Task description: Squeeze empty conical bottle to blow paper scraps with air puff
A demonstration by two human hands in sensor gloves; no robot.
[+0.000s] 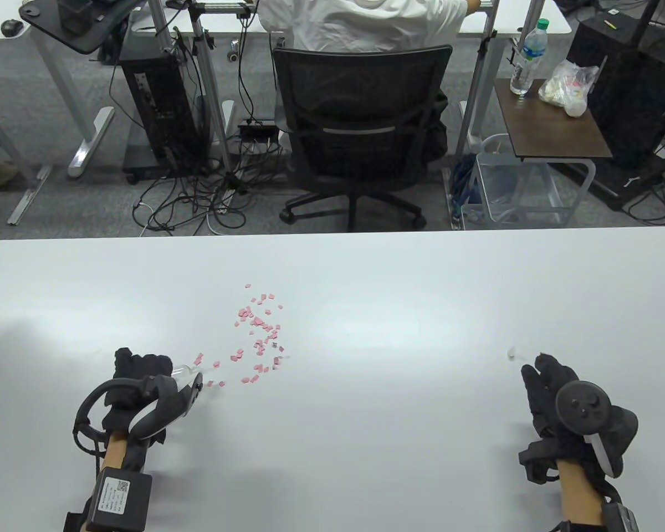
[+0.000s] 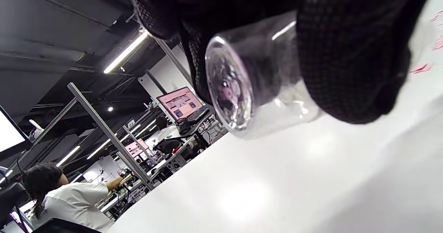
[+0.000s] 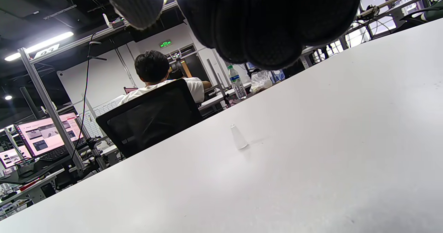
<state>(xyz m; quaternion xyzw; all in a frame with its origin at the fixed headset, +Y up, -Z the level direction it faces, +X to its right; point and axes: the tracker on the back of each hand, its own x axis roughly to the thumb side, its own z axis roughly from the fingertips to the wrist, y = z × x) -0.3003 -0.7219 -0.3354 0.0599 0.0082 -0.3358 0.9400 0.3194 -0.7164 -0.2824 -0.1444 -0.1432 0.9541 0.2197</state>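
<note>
Gripping the clear conical bottle [image 2: 263,77] on its side just above the white table [image 1: 366,421], the left hand [image 1: 138,382] wraps its gloved fingers [image 2: 349,53] around the body, the nozzle [image 1: 185,368] pointing right toward the pink paper scraps [image 1: 257,332]. These lie scattered from just beside the nozzle out toward the table's middle. The right hand [image 1: 559,404] rests on the table well apart at the right, holding nothing, fingers loosely curled. A small clear cap [image 3: 238,137] stands upright just beyond its fingertips [image 1: 543,363].
</note>
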